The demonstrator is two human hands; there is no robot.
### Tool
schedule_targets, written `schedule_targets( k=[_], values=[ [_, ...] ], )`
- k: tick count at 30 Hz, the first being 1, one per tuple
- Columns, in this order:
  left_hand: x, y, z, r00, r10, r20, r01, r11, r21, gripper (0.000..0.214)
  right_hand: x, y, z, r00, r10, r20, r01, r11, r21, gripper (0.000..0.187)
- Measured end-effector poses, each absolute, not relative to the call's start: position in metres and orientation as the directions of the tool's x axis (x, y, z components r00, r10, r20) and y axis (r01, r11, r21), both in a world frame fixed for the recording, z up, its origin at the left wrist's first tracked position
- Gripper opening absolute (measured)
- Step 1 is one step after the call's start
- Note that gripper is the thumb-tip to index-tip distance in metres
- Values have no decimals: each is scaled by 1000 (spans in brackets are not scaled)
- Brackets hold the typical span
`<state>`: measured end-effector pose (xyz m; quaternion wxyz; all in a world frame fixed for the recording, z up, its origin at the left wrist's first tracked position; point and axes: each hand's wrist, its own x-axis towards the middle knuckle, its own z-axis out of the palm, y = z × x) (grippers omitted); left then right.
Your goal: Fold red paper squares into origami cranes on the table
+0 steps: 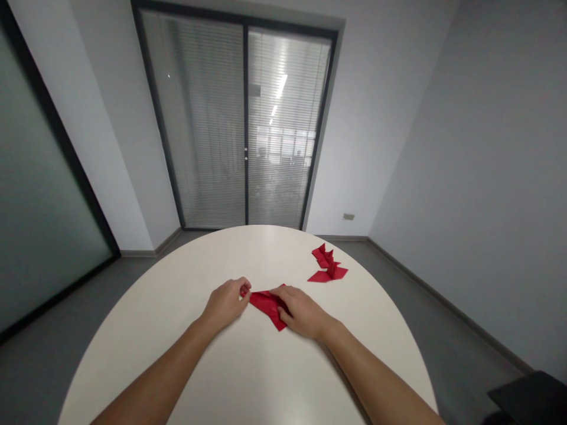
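Note:
A red sheet of folded paper (266, 304) lies between my two hands over the middle of the table. At its left corner, the fingers of my left hand (228, 301) are closed in a pinch on the paper. From the right, my right hand (301, 310) grips the other end, fingers on top and thumb at the near side. Part of the paper is hidden under the right fingers. Further back to the right lie folded red paper pieces, one with pointed tips (323, 257) and one with flat spread sides (330, 274).
The round white table (248, 372) fills the foreground. Behind it stands a glass partition with blinds (245, 130). Grey walls flank the room, with a socket plate (348, 216) low on the back wall. A black object (531, 396) shows at the lower right.

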<state>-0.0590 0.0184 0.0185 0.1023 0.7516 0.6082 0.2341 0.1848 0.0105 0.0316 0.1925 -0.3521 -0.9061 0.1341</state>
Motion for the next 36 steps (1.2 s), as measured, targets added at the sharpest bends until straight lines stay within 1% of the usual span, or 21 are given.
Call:
schedule_targets(
  k=[4, 9, 11, 13, 15, 19, 21, 24, 26, 30, 33, 36],
  values=[
    [-60, 19, 18, 198, 949, 244, 869, -285, 403, 18, 185, 16, 26, -712, 645, 278, 569, 762, -311, 53],
    [-47, 13, 19, 315, 909, 273, 868, -392, 305, 29, 183, 18, 23, -699, 662, 273, 619, 750, -233, 49],
    [-36, 8, 15, 346, 889, 300, 840, -436, 323, 34, 182, 17, 22, -693, 667, 274, 632, 745, -215, 47],
    [-25, 3, 10, 379, 863, 333, 801, -487, 349, 45, 182, 18, 20, -691, 667, 279, 634, 745, -208, 46],
    [-17, -1, 5, 408, 860, 307, 793, -500, 348, 52, 182, 20, 18, -689, 664, 290, 631, 746, -210, 46],
    [-13, -4, 0, 444, 876, 187, 818, -481, 314, 55, 182, 23, 15, -669, 677, 307, 642, 734, -222, 46],
    [-14, -3, -2, 451, 880, 147, 829, -475, 297, 56, 181, 21, 16, -641, 703, 309, 668, 709, -228, 48],
    [-15, -1, -4, 461, 878, 127, 838, -478, 263, 57, 175, 14, 16, -591, 743, 315, 705, 665, -247, 48],
    [-15, 0, -6, 470, 873, 134, 837, -488, 249, 57, 172, 9, 15, -588, 762, 271, 711, 647, -276, 52],
    [-17, 1, -8, 471, 872, 133, 841, -489, 231, 58, 173, 4, 11, -592, 800, 102, 736, 587, -336, 64],
    [-20, 2, -7, 419, 901, 108, 877, -433, 208, 59, 177, 5, 12, -578, 815, 38, 755, 551, -356, 72],
    [-22, 2, -5, 312, 944, 107, 931, -327, 163, 60, 178, 6, 15, -571, 821, 7, 765, 534, -360, 75]
  ],
)
